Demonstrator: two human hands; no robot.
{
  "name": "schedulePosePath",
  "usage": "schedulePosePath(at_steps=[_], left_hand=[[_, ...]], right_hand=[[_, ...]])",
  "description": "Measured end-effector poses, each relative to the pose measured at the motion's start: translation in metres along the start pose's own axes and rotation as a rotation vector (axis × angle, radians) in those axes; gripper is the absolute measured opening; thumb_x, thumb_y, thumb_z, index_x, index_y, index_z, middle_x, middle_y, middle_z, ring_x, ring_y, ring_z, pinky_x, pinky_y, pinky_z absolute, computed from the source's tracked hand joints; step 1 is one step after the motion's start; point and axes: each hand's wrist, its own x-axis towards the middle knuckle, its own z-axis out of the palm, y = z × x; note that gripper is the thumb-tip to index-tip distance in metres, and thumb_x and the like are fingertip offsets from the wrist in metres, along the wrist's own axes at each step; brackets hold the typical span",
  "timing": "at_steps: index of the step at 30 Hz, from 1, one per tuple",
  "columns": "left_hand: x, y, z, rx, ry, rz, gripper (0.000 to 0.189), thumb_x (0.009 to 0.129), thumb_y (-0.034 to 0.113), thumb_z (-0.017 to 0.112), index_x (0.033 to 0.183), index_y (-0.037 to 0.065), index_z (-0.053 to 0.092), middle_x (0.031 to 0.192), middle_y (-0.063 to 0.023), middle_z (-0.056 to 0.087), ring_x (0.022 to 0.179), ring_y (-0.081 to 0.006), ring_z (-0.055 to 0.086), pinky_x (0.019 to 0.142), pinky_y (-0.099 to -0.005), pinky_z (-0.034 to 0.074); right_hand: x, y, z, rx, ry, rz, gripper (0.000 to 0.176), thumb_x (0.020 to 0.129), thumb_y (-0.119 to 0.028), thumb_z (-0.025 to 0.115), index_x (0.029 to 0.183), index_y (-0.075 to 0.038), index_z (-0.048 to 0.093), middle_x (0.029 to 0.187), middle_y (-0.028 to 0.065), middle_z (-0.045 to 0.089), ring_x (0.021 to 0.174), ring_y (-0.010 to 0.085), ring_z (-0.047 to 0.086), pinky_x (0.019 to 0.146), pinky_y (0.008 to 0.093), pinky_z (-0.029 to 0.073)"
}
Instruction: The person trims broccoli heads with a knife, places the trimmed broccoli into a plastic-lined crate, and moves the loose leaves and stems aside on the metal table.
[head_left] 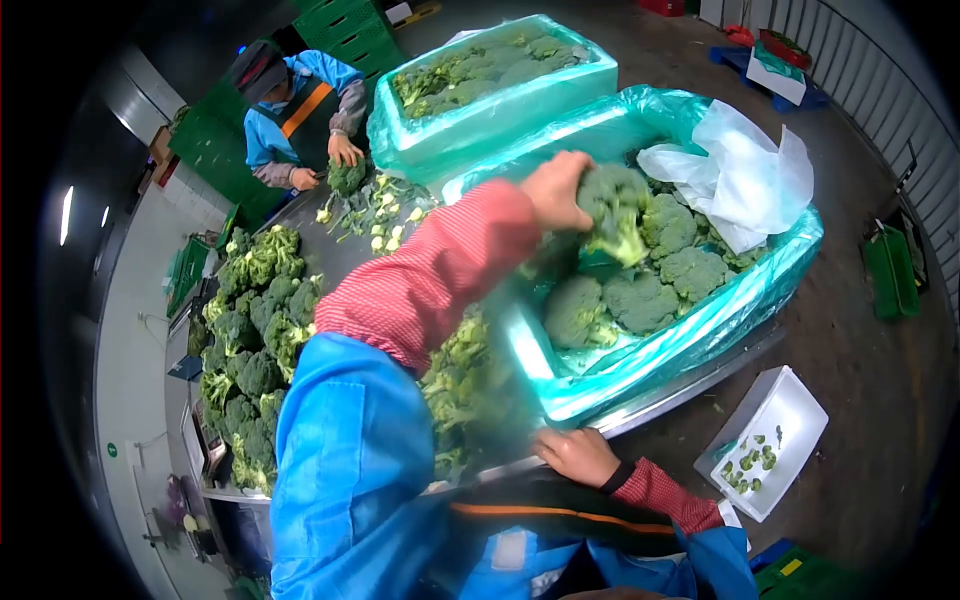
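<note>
My left hand (560, 190) reaches over the green-lined box (690, 365) with its fingers and thumb round a broccoli head (614, 205), slightly blurred. Under and beside it, more broccoli (640, 300) lies inside the box, with a crumpled white plastic sheet (745, 170) over its far right part. My right hand (578, 457) is low, below the near left corner of the box, its fingers curled at the metal table edge (640, 412). What lies beneath its fingers is partly hidden.
Broccoli is heaped on the left of the table (260, 330). Behind, a co-worker (300, 120) holds a broccoli head (347, 176) near cut scraps (385, 215). A second lined box (500, 110) is full of broccoli. A white bin (775, 405) with small pieces stands on the floor at right.
</note>
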Motion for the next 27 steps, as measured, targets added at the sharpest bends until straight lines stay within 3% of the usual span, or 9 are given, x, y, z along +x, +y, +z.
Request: schedulePosePath(at_steps=[4,8,14,15,18,21,22,25,27], left_hand=[[-0.045,0.011,-0.070,-0.474,0.128,-0.403,0.081,0.061,0.026,0.087,0.125,-0.001,0.044,0.109,-0.0169,0.060,0.093,-0.0255,0.064,0.082,-0.0345,0.053],[-0.122,0.014,-0.122,-0.713,0.290,-0.587,0.088,0.069,0.023,0.085,0.134,-0.001,0.030,0.110,-0.0156,0.057,0.093,-0.0257,0.064,0.075,-0.0357,0.057],[-0.266,0.013,-0.154,-0.688,0.399,-0.908,0.080,0.075,0.020,0.079,0.135,0.002,0.029,0.114,-0.0131,0.052,0.092,-0.0194,0.062,0.071,-0.0375,0.057],[-0.285,0.022,-0.146,-0.653,0.453,-0.969,0.064,0.078,0.030,0.074,0.129,0.010,0.040,0.108,-0.0029,0.054,0.084,-0.0126,0.057,0.067,-0.0318,0.049],[-0.335,0.020,-0.124,-0.664,0.497,-1.106,0.081,0.076,0.023,0.078,0.138,0.006,0.030,0.108,-0.0124,0.056,0.085,-0.0186,0.062,0.063,-0.0319,0.053],[-0.373,0.012,-0.084,-0.722,0.493,-1.180,0.091,0.078,0.015,0.077,0.148,0.006,0.019,0.118,-0.0225,0.056,0.078,-0.0212,0.065,0.064,-0.0348,0.055],[-0.400,-0.021,-0.055,-0.538,0.463,-1.142,0.094,0.079,0.016,0.076,0.150,0.007,0.017,0.122,-0.0230,0.055,0.086,-0.0218,0.064,0.072,-0.0355,0.055],[-0.400,-0.002,-0.047,-0.564,0.548,-1.106,0.094,0.080,0.020,0.076,0.151,0.006,0.017,0.125,-0.0198,0.053,0.107,-0.0238,0.059,0.093,-0.0355,0.049],[-0.400,-0.002,-0.039,-0.521,0.575,-1.097,0.093,0.080,0.020,0.076,0.151,0.006,0.017,0.126,-0.0203,0.052,0.108,-0.0241,0.058,0.094,-0.0362,0.049]], right_hand=[[0.005,-0.021,0.003,0.021,0.023,-0.071,0.013,0.089,-0.021,0.064,0.092,-0.008,0.063,0.077,0.0136,0.067,0.068,0.0320,0.067,0.057,0.0418,0.053],[0.012,-0.041,0.009,0.076,0.056,-0.088,0.011,0.088,-0.017,0.065,0.091,-0.007,0.063,0.078,0.0137,0.066,0.070,0.0330,0.066,0.060,0.0417,0.053],[0.032,-0.059,0.027,0.282,0.196,0.037,0.017,0.091,-0.014,0.067,0.103,-0.004,0.061,0.076,0.0146,0.065,0.062,0.0270,0.067,0.055,0.0361,0.050],[0.036,-0.058,0.031,0.306,0.200,0.097,0.021,0.091,-0.012,0.067,0.109,-0.003,0.059,0.076,0.0140,0.064,0.061,0.0239,0.066,0.054,0.0331,0.049],[0.057,-0.062,0.036,0.397,0.231,0.186,0.022,0.093,-0.011,0.062,0.113,-0.003,0.056,0.081,0.0155,0.064,0.062,0.0264,0.064,0.056,0.0350,0.048],[0.078,-0.061,0.041,0.334,0.209,0.168,0.017,0.095,-0.009,0.057,0.111,-0.002,0.054,0.089,0.0168,0.066,0.071,0.0302,0.065,0.063,0.0382,0.048],[0.084,-0.062,0.040,0.316,0.196,0.172,0.017,0.095,-0.008,0.056,0.111,-0.002,0.054,0.091,0.0174,0.066,0.073,0.0319,0.065,0.063,0.0391,0.049],[0.104,-0.068,0.043,0.135,0.300,0.038,0.015,0.094,-0.007,0.057,0.108,-0.002,0.054,0.091,0.0187,0.066,0.075,0.0365,0.065,0.063,0.0422,0.049],[0.116,-0.075,0.044,0.029,0.285,0.022,0.015,0.093,-0.008,0.058,0.107,-0.003,0.054,0.091,0.0194,0.065,0.077,0.0384,0.064,0.063,0.0442,0.050]])
